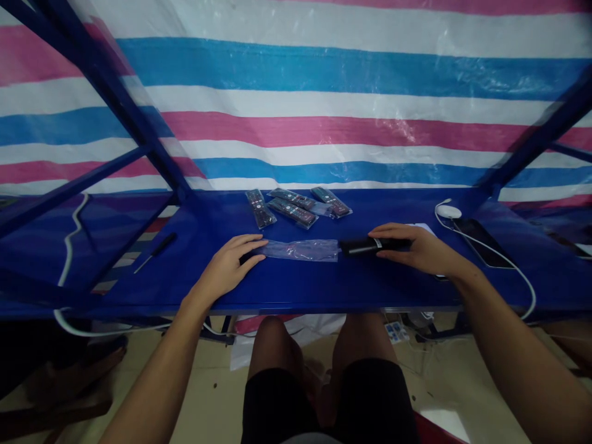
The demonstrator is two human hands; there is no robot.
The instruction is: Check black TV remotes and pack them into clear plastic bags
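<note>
My right hand point(409, 245) grips a black remote control point(358, 247) between thumb and fingers. A small white label shows on its side, and its buttons are not visible. Its left end is at the right end of a clear plastic bag point(303, 250) lying flat on the blue table point(287, 287); I cannot tell if the tip is inside. My left hand point(231, 264) pinches the bag's left end. Behind the bag lie several remote controls point(294, 211) in clear plastic sleeves, buttons facing up.
A screwdriver point(157, 251) lies at the left. On the right are a dark phone point(483, 242), a round white device point(448, 211) with a white cable point(504, 248), and a white sheet partly under my right hand. Blue frame bars point(124, 111) rise at both sides before a striped plastic sheet point(324, 74).
</note>
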